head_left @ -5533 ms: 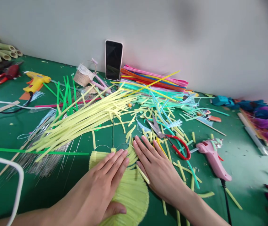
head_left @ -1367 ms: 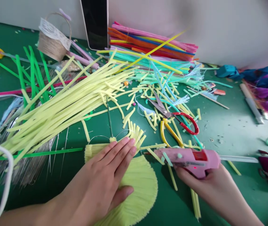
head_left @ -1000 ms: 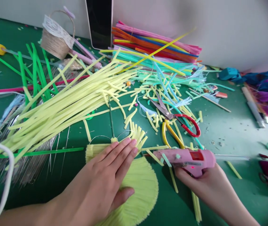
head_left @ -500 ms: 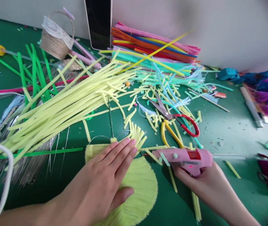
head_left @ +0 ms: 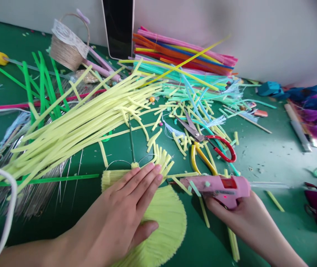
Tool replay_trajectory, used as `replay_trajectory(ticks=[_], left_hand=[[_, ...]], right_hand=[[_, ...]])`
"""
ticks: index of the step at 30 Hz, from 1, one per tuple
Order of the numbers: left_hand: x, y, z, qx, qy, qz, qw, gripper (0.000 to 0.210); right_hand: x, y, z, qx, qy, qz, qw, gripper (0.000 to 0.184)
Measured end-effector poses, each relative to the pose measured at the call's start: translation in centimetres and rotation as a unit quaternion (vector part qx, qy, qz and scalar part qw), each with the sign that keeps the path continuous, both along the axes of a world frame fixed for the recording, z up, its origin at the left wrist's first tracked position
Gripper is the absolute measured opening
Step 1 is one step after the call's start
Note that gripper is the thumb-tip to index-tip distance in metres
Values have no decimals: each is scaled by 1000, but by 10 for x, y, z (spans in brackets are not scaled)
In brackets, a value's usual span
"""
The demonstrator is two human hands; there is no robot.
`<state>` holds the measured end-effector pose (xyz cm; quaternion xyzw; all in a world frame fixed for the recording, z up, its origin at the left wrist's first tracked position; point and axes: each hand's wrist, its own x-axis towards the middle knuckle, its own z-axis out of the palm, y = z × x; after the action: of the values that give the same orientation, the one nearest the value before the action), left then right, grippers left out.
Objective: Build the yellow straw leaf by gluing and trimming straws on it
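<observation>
My left hand (head_left: 125,207) lies flat, fingers stretched out, on a rounded yellow-green piece made of pipe cleaners (head_left: 168,226). Short pipe cleaner ends (head_left: 164,157) fan out beyond its fingertips, and a dark green stem (head_left: 132,142) runs away from the piece. Part of the piece is hidden under the palm. My right hand (head_left: 231,211) is wrapped round a pink hot glue gun (head_left: 219,187) with a clear glue stick at its back. The gun's nozzle points left, close to the piece's right edge; whether it touches cannot be told.
Long yellow-green pipe cleaners (head_left: 91,126) lie over thin metal wires (head_left: 36,202). Red-handled scissors (head_left: 196,133) and a yellow-handled tool (head_left: 203,157) rest among cut bits. Behind are a twine basket (head_left: 66,52), coloured pipe cleaners (head_left: 183,50) and a dark-screened device (head_left: 118,27). A white cable (head_left: 12,196) curves at left.
Both hands, the glue gun and the yellow-green piece stay in nearly the same place. The view has shifted very slightly.
</observation>
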<state>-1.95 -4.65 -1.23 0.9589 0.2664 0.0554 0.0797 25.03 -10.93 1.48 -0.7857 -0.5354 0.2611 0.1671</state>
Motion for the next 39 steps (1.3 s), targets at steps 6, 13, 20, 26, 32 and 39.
replay_trajectory(ticks=[6,13,20,26,32,39], left_hand=[[0,1,1,-2,3,-3,1000,70],[0,1,0,-4,2,-2,1000,70],[0,1,1,-9,9,-5,1000,70],[0,1,2,-10,10,-3,1000,70],[0,1,3,-15,12,-6,1000,70],[-1,1,2,-11,11,-4,1000,70]], right_hand=[[2,0,3,-42,-2,18,999,15],[1,3,3,-36,9,20,999,14],[1,2,4,-42,5,17,999,14],[0,3,2,-24,17,14,999,13],[1,3,5,-39,6,8,999,14],[1,3,4,-38,8,6,999,16]])
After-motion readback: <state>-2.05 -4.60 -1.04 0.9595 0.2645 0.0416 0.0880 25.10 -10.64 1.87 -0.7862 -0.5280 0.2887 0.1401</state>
